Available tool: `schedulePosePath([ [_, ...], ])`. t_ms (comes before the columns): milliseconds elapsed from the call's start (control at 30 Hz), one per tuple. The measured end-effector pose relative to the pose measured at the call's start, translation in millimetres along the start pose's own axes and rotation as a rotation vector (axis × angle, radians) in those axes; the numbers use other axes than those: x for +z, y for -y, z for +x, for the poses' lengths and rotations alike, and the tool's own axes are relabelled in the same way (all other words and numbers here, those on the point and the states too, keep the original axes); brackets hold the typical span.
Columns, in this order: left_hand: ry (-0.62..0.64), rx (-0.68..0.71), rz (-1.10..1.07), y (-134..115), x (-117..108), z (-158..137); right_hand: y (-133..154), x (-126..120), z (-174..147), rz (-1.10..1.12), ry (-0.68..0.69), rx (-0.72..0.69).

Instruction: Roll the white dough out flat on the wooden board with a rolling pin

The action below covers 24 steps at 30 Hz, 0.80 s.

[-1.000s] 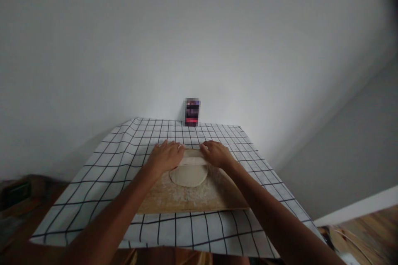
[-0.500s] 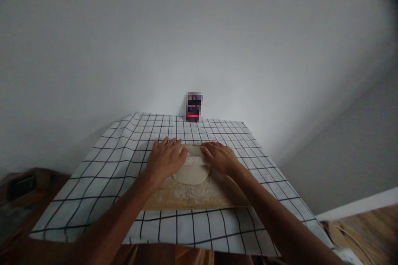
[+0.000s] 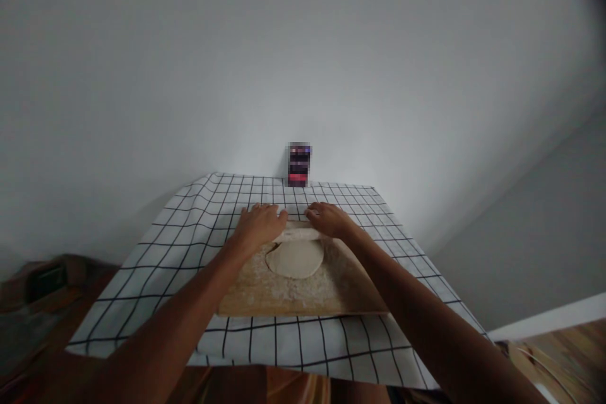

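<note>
A floured rolling pin (image 3: pixel 301 235) lies crosswise on a wooden board (image 3: pixel 303 300), over the far part of a flat, roundish sheet of dough (image 3: pixel 296 260). My left hand (image 3: pixel 262 222) rests palm down on the pin's left part, its fingers stretched forward past it. On the right part lies my right hand (image 3: pixel 329 219), also palm down, fingers reaching forward and slightly bent. Both hands cover the ends of the pin. The near part of the dough shows in front of the pin, with flour scattered around it.
The board lies on a white cloth with black grid lines (image 3: pixel 182 227). A small pixelated upright object (image 3: pixel 299 164) stands at the back against the pale wall (image 3: pixel 303 63). Dark items (image 3: pixel 47 284) sit low at the left, and wooden floor (image 3: pixel 575 350) shows at the lower right.
Both hands and the rolling pin have moved forward, away from me, to the far part of the dough. More of the near dough shows. The view has shifted slightly.
</note>
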State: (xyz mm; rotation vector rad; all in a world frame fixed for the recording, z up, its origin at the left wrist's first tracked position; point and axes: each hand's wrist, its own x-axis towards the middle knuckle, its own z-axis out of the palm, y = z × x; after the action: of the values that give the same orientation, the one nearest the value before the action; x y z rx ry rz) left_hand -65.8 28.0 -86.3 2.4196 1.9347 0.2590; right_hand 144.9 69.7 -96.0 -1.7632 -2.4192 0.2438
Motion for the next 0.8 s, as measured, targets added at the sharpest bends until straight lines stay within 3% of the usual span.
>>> schedulePosePath([
  [167, -0.005, 0.006, 0.026, -5.3, 2.9, -13.6, 3.5, 0.1, -20.6, -0.023, -0.002, -0.017],
  [333, -0.143, 0.068, 0.029, -13.9, 14.9, -47.4, 12.8, 5.2, -65.3, -0.126, -0.085, -0.061],
  [433, -0.203, 0.091, 0.037, -15.1, 19.2, -55.4, 15.4, 7.3, -73.1, -0.134, -0.114, -0.070],
  [800, -0.012, -0.043, -0.045, 4.9, 6.5, 16.4, 6.1, -2.3, 6.9, -0.004, -0.016, 0.019],
])
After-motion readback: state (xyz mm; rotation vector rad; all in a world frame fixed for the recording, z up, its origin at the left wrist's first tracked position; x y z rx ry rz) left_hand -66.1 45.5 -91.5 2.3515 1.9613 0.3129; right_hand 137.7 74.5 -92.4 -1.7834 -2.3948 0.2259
